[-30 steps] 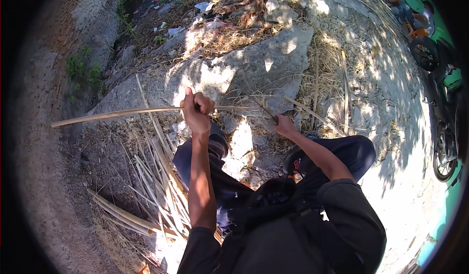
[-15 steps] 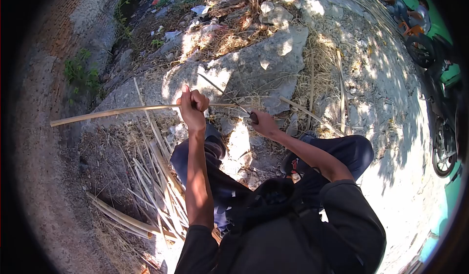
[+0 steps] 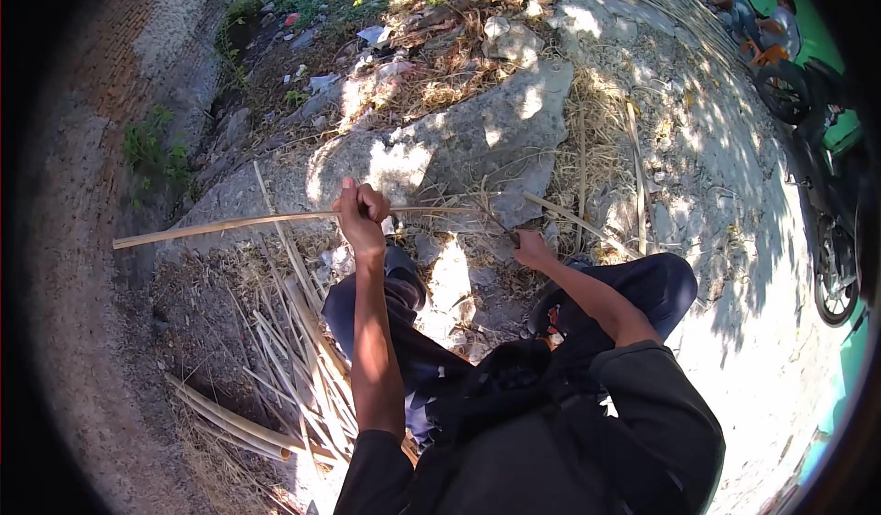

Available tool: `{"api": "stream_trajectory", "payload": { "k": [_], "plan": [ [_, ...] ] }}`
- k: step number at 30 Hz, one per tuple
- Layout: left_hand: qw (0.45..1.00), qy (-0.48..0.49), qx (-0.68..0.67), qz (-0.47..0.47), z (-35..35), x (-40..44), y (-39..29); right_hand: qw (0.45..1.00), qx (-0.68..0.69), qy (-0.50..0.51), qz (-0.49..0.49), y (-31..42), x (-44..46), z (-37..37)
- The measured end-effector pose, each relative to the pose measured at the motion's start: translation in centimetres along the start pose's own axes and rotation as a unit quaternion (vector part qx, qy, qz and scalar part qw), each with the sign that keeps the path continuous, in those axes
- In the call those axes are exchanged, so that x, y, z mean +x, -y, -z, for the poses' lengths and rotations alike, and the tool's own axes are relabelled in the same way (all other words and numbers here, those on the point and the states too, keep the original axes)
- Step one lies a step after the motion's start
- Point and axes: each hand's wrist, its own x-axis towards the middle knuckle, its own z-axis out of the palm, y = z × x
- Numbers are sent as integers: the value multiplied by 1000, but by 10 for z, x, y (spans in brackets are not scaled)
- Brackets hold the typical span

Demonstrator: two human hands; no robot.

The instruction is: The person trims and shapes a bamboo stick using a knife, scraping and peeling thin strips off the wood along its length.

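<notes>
A long pale strip, like split bamboo (image 3: 220, 229), runs sideways through my left hand (image 3: 362, 217), which is closed round it with the thumb pointing up. Its thinner end extends right, toward the middle of the view. My right hand (image 3: 532, 248) is wrapped round the handle of a knife (image 3: 498, 225). The dark, narrow blade slants up and left from that hand, its upper part close to the strip's right end; whether they touch is unclear.
Below left of my left hand lies a pile of pale strips (image 3: 307, 359), with thicker curved pieces (image 3: 229, 420) beside it. A large stone slab (image 3: 459, 143) lies ahead. Motorcycles (image 3: 830, 258) and a seated person (image 3: 780, 28) are at the right.
My right hand moved left with the knife, its blade crossing the strip, then went back right and slightly down. My left hand keeps hold of the strip.
</notes>
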Motion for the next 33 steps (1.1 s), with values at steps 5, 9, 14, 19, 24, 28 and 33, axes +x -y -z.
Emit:
{"api": "stream_trajectory", "payload": {
  "k": [5,9,14,19,24,28,33],
  "plan": [
    [1000,-9,19,6,2,4,2,999,42,-24,-12,42,-14,-14],
    [1000,4,9,-14,-5,3,1,987,106,-52,113,89,-32,2],
    [1000,-7,5,-11,-9,3,-2,995,29,-30,96,42,-31,15],
    [1000,-13,2,2,-1,6,-4,997,-59,-40,-12,-60,-22,-2],
    [999,-25,-20,7,1,9,3,997,-70,-24,7,-67,-7,-10],
    [1000,-21,-4,6,-3,8,0,925,289,145,-200,-11,-23,6],
    [1000,-14,9,-1,-3,8,-1,996,78,24,35,33,-39,16]
  ]
}}
